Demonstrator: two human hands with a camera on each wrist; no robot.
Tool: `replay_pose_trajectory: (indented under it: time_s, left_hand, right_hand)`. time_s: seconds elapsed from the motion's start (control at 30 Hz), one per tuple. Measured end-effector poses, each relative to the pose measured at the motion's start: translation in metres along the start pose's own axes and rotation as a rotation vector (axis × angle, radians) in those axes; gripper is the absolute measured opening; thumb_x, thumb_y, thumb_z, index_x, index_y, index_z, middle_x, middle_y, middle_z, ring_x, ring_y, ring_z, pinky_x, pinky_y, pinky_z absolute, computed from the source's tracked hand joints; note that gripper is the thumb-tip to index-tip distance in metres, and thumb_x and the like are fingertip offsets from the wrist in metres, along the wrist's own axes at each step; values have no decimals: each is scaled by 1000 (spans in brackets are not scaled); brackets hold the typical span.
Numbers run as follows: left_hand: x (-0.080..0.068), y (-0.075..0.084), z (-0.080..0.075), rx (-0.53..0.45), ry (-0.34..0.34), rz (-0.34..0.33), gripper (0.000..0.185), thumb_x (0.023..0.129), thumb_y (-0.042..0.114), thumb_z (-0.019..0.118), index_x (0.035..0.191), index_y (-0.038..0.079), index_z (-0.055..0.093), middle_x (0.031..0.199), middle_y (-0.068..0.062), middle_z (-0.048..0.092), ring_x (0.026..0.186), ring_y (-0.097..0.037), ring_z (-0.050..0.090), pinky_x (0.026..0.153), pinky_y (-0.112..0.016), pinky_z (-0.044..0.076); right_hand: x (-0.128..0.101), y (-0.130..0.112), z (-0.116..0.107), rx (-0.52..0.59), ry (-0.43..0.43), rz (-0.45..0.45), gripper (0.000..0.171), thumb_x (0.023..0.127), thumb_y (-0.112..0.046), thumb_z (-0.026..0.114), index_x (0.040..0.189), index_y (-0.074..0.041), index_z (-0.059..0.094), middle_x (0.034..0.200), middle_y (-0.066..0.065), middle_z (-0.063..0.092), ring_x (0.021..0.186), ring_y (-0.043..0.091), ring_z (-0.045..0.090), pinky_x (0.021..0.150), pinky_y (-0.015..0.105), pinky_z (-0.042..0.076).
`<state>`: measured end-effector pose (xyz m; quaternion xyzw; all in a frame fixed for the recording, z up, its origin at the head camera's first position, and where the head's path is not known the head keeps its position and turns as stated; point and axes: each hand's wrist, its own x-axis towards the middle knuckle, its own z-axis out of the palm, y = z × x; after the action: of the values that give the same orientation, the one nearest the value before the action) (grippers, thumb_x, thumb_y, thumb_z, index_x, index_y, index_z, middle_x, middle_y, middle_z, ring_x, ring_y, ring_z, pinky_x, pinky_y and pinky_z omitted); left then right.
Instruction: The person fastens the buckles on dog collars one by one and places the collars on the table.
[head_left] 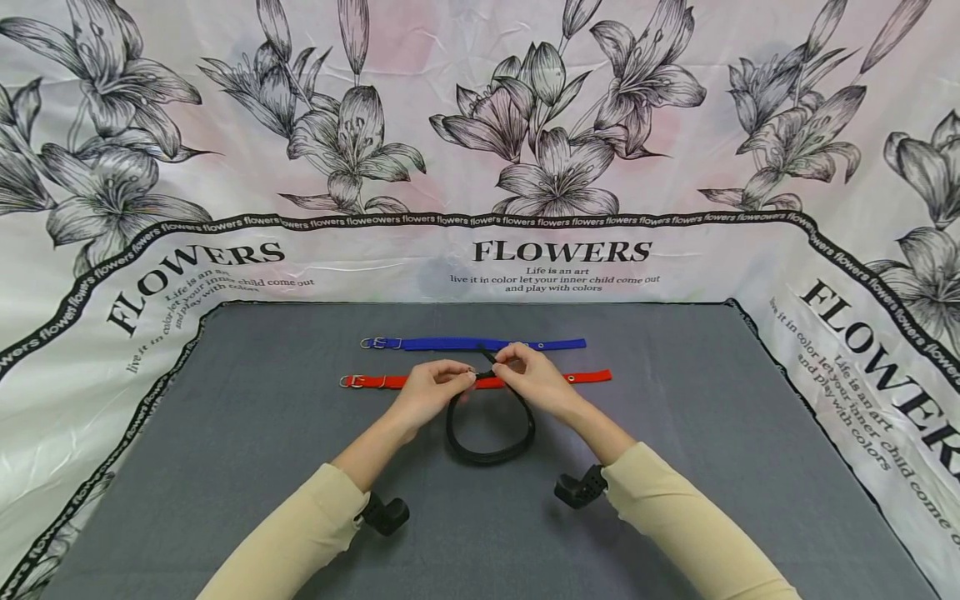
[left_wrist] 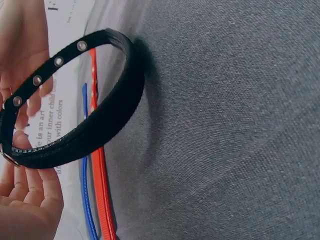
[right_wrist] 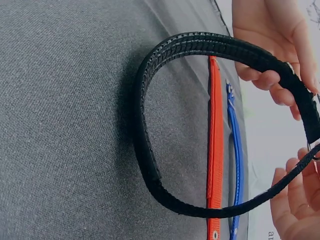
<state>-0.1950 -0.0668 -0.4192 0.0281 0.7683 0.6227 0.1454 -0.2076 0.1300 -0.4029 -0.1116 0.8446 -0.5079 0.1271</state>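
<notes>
Looping in front of the red collar [head_left: 375, 382], the black collar [head_left: 491, 458] is pinched near its meeting ends by the left hand [head_left: 429, 393] and right hand [head_left: 542, 382] (head view). Left wrist view: eyelets [left_wrist: 59, 61] stud a band I judge light, unbreakable. Right wrist view: its stitched lining [right_wrist: 192, 46] looks springy; the ends should grip best.

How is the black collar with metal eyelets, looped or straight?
Looped: the black collar curves into a ring, its end portions held by the left hand and right hand. Whether it's buckled: cannot tell.
</notes>
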Motion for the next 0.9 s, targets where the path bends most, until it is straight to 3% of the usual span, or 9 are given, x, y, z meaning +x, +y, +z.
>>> replay_pose_trajectory:
  time_s: [0.13,0.33,0.57,0.73,0.9]
  left_hand:
    - [0,1,1,-46,-21,14,25,91,22,59,112,8,64,105,-19,66,87,-32,62,72,-35,52]
    - [1,0,2,-80,-17,-2,25,92,20,58,112,6,63,106,-21,64,84,-32,61,68,-31,54]
    - [0,2,4,-26,11,14,29,89,24,62,113,9,64,101,-14,65,81,-28,61,73,-38,53]
    - [0,3,6,-5,24,30,33,86,26,66,114,8,65,93,-6,65,76,-22,61,71,-38,53]
    - [2,3,7,21,31,25,30,86,27,66,112,10,65,92,-5,64,84,-31,60,75,-41,51]
  right_hand:
    - [0,-1,2,6,40,-43,21,93,-21,55,111,-10,54,109,8,59,100,25,58,75,31,49]
    - [1,-2,3,4,43,-84,23,92,-16,56,115,-10,55,104,9,58,94,34,58,68,30,50]
    - [4,-1,4,-20,69,-95,25,93,-29,55,111,-11,57,102,11,60,86,28,58,66,29,47]
    - [3,-2,3,-32,63,-106,24,92,-29,57,109,-11,57,101,12,61,81,22,58,63,30,46]
    - [1,-2,2,-89,31,-104,16,92,-25,57,104,-14,57,92,5,60,73,18,56,59,29,47]
